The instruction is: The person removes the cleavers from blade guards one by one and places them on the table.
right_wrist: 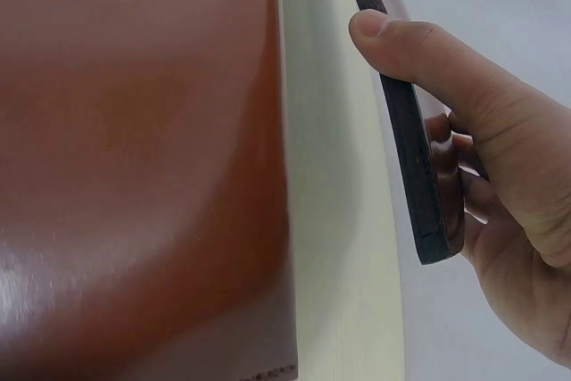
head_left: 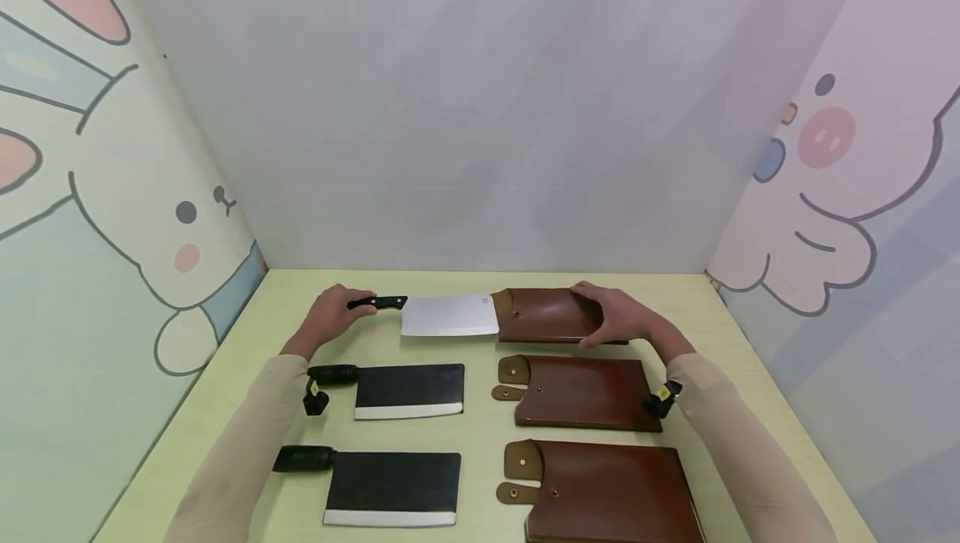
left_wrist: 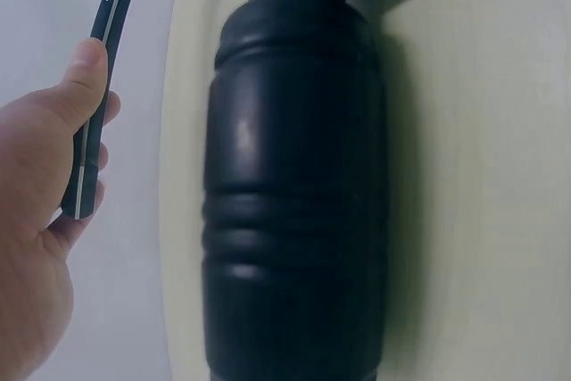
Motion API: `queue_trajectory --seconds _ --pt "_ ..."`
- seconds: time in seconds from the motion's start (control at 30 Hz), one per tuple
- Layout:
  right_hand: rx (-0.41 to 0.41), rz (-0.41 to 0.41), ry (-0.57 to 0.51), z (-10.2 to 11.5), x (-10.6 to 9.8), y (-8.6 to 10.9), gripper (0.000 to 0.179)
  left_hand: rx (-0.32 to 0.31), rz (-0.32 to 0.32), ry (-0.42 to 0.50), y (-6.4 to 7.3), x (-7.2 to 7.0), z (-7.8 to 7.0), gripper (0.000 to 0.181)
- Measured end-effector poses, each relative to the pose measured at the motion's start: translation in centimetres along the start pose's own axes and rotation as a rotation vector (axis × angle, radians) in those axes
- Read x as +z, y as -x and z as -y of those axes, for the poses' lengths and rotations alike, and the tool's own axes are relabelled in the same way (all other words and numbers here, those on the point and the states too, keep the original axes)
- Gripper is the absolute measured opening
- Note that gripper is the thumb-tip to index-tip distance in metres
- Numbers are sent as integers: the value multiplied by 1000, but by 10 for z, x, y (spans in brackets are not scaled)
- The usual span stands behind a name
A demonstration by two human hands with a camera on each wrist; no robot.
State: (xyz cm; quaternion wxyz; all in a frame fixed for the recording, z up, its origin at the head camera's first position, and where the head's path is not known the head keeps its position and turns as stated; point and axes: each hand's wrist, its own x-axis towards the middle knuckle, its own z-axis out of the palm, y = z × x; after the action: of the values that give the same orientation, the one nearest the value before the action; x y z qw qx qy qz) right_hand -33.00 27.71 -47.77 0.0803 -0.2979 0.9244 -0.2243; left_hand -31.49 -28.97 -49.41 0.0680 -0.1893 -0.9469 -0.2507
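Note:
At the back of the table, my left hand (head_left: 330, 318) grips the black riveted handle of a silver-bladed cleaver (head_left: 450, 315). The thumb lies along the handle (left_wrist: 92, 122) in the left wrist view. My right hand (head_left: 621, 315) holds a brown leather sheath (head_left: 551, 315) by its far right end, thumb on the near edge and fingers behind. The cleaver's blade lies level and points right, its front end right at the sheath's tan mouth. In the right wrist view the sheath's dark edge (right_wrist: 412, 167) shows under the thumb.
Two dark-bladed cleavers, a middle one (head_left: 410, 390) and a nearer one (head_left: 393, 489), lie on the pale table (head_left: 480, 430), handles left. Two more brown sheaths, one in the middle row (head_left: 588, 393) and one nearer (head_left: 615, 489), lie to their right. A grey wall (head_left: 480, 151) stands behind.

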Motion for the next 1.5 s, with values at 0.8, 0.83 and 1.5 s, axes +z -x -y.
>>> queue_trajectory --seconds 0.8,0.83,1.5 --pt "57 15 22 -13 -2 7 110 18 1 -42 12 -12 21 36" --pt "58 15 22 -14 -2 7 110 21 -2 -47 12 -12 21 36" --pt "97 59 2 -19 6 6 116 6 29 -41 18 -15 28 34"
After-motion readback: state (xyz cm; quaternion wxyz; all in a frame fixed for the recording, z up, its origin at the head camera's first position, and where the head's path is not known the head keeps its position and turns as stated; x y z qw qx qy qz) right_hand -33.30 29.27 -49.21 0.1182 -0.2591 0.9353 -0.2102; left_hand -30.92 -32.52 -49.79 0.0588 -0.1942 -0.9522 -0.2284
